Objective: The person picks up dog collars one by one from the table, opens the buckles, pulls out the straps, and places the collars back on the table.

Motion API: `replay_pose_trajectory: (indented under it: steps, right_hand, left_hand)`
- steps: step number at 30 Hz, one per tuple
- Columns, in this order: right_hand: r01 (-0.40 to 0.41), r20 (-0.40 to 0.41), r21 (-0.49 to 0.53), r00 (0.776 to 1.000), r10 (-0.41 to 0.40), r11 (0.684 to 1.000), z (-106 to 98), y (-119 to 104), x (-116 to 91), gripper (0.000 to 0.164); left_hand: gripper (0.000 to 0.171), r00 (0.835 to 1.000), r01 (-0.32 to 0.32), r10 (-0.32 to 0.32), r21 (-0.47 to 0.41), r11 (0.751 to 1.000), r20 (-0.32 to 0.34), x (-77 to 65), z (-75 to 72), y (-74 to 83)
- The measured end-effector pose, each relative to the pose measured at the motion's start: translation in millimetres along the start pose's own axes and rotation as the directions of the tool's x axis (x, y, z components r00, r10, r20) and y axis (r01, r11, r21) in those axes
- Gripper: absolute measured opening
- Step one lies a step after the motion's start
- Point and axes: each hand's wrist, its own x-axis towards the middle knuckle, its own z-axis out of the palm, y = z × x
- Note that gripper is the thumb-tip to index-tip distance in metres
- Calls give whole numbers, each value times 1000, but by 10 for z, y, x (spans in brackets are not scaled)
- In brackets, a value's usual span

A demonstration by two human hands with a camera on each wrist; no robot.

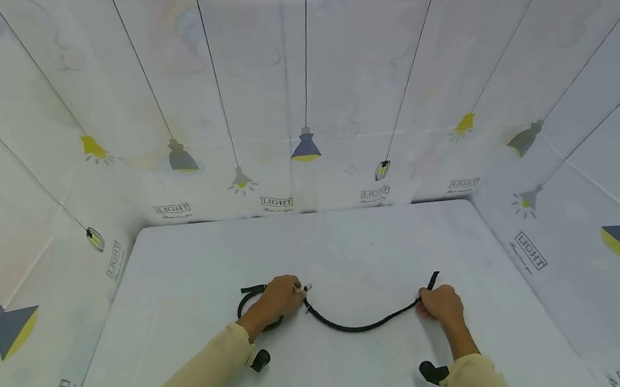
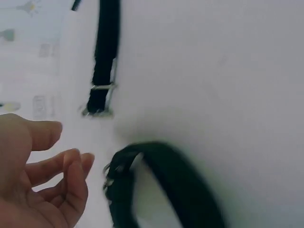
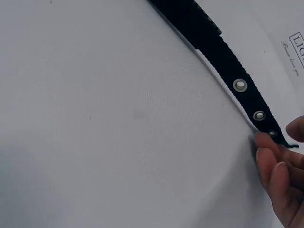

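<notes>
Black strap (image 1: 350, 329) curves across roomy tabletop (image 1: 354, 260), well short of its far edge (image 1: 308, 214), both hands (image 1: 281, 297) (image 1: 443, 304) loosely parted.

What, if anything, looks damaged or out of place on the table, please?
Nothing stands out: the black strap makes a smooth curve, the looped strap is by the left hand, and neither shows visible damage.

The boxed word "LIGHT" (image 1: 277, 202) repeats on the patterned wall sheet (image 1: 356, 67) around the white table (image 1: 370, 261): at 9, 10, 11, 12, 1 and 2 o'clock, and cut to "LIG" at 3. The right wrist view shows "LIG" again at its 2 o'clock. The small script beneath cannot be read surely.
</notes>
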Motion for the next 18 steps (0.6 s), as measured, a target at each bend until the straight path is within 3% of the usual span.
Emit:
replay_pose_trajectory:
  steps: [3, 5, 9, 12, 15, 18]
  right_hand:
    - [-2, 5, -40, 1000, 2, 999, -40, -4, -60, 49]
    - [5, 9, -52, 1000, -4, 999, -73, -16, -128, 56]
    - [39, -45, -76, 998, -43, 996, -170, -15, -285, 68]
    - [85, -117, -67, 989, -93, 994, -200, -31, -401, 72]
    - [183, -188, -33, 964, -186, 982, -137, -110, -540, 67]
    - [340, -249, -60, 905, -344, 938, 29, -302, -691, 56]
  left_hand:
    - [32, 1000, 15, -15, -63, 998, 8, -74, -149, -27]
    - [32, 999, 1, -4, -91, 996, -35, -167, -294, -102]
    - [28, 987, -23, 14, -55, 998, -159, -357, -588, -293]
    - [27, 972, -2, 2, 1, 1000, -233, -473, -710, -474]
    - [31, 968, 36, -22, 50, 998, -250, -552, -728, -664]
    - [38, 971, 65, -43, 85, 994, -235, -578, -670, -841]
